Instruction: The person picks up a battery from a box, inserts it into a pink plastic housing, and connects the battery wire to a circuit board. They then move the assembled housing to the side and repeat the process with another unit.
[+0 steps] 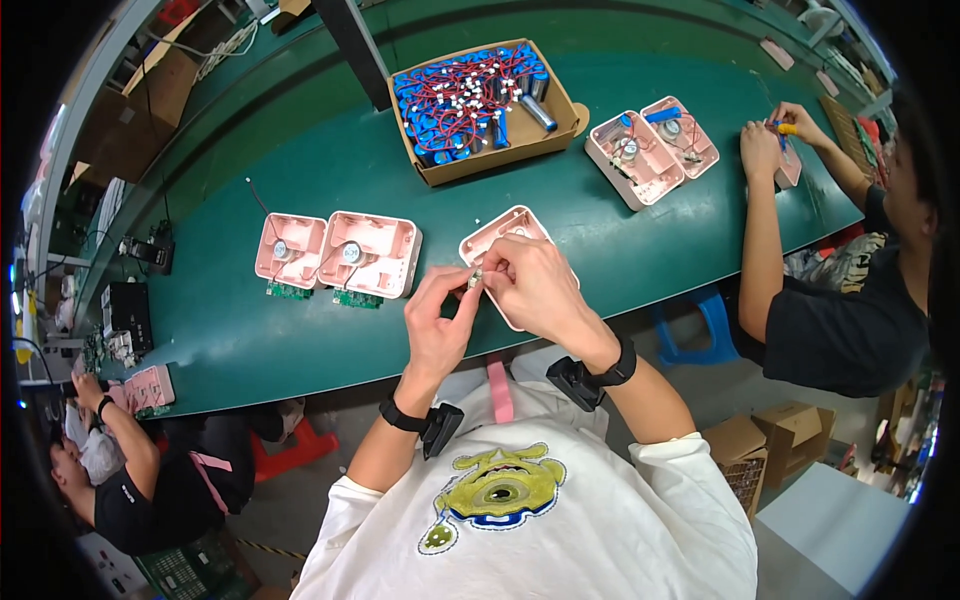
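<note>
My left hand (438,318) and my right hand (540,288) meet above a pink plastic housing (520,218) near the table's front edge. Fingertips of both hands are pinched together at a small pale, metallic-looking part (475,280), too small to name. My right hand hides much of the housing's inside. To the left, two open pink housings (400,236) lie side by side, each with a round speaker (352,253); green circuit boards (357,299) show at their near edges.
Beyond my hands stands a cardboard box (478,168) of blue batteries with red wires. Right of it sit further open pink housings (640,190). A person at the right (840,290) works with a yellow-handled tool (788,129); another person (125,470) sits at the left. A blue stool (697,328) stands below.
</note>
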Demonstrator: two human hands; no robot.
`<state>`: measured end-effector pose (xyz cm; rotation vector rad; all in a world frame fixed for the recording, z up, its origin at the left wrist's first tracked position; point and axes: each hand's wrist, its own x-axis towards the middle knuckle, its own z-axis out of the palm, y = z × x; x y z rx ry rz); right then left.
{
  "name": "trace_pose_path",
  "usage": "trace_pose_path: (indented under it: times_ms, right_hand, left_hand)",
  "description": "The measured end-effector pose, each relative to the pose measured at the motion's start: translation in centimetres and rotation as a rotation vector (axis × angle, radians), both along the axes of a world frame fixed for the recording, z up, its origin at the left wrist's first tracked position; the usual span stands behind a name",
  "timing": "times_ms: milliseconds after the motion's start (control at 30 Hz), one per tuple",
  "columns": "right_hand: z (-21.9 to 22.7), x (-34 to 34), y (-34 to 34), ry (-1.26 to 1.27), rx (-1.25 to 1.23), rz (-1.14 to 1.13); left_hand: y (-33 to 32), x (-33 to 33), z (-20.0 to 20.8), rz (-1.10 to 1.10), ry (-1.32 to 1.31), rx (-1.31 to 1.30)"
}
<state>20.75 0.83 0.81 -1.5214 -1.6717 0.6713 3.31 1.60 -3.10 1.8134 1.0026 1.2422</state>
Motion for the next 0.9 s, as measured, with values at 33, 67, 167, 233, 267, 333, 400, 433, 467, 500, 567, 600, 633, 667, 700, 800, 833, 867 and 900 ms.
trace_pose_path:
  times_ms: [33,67,167,233,267,333,400,433,467,500,567,600,633,667,700,800,833,867,900]
  right_hand:
    - [0.1,0.0,-0.1,-0.021,-0.007,0.0]
    - [0.1,-0.1,-0.1,-0.04,-0.014,0.001]
    - [0.3,0.2,0.1,-0.034,-0.004,-0.001]
    - [0.6,0.6,0.2,-0.034,0.001,-0.001]
    - [0.9,1.0,0.1,-0.042,0.053,0.036]
    - [1.8,1.8,-0.1,-0.059,0.155,0.108]
    - [2.9,2.6,-0.1,-0.029,0.124,0.115]
    - [3.4,3.1,-0.1,0.007,0.091,0.121]
    - [3.8,3.5,-0.1,0.042,0.059,0.128]
    - [4.0,3.9,-0.1,0.037,0.062,0.128]
    - [4.2,4.6,-0.6,0.001,-0.075,0.125]
    - [4.3,4.7,-0.8,-0.017,-0.146,0.123]
    - [4.4,4.7,-0.8,-0.02,-0.149,0.123]
    - [4.5,4.7,-0.8,-0.004,-0.146,0.117]
    - [4.6,4.7,-0.8,0.012,-0.144,0.111]
    - [5.0,5.0,-0.2,0.068,-0.145,0.087]
    - [5.3,5.3,0.0,0.11,-0.15,0.061]
    - [5.6,5.5,0.2,0.152,-0.155,0.035]
    - [5.9,5.7,0.7,0.152,-0.157,0.038]
  left_hand:
    - [-0.1,-0.1,0.0,-0.018,0.018,0.0]
    - [-0.2,-0.3,0.1,-0.035,0.038,-0.001]
    - [0.8,0.1,0.4,-0.037,0.022,0.001]
    - [1.2,0.2,0.4,-0.037,0.011,0.002]
    - [1.4,0.1,0.2,-0.034,0.003,-0.038]
    - [1.6,0.1,-0.3,-0.03,-0.014,-0.118]
    - [1.8,0.3,-0.5,-0.048,-0.031,-0.134]
    - [2.0,0.5,-0.6,-0.066,-0.044,-0.151]
    - [2.2,0.6,-0.8,-0.084,-0.056,-0.167]
    - [2.3,0.6,-1.0,-0.084,-0.061,-0.164]
    - [2.5,0.4,-1.3,-0.116,-0.161,-0.303]
    - [2.4,0.4,-1.4,-0.132,-0.211,-0.376]
    - [2.5,0.5,-1.6,-0.132,-0.214,-0.378]
    - [2.7,0.5,-1.8,-0.128,-0.242,-0.372]
    - [3.0,0.6,-2.0,-0.124,-0.269,-0.367]
    - [3.0,0.8,-2.2,-0.106,-0.293,-0.353]
    - [2.9,0.9,-2.2,-0.1,-0.286,-0.347]
    - [2.8,0.9,-2.3,-0.093,-0.28,-0.341]
    - [2.8,0.9,-2.3,-0.089,-0.281,-0.341]
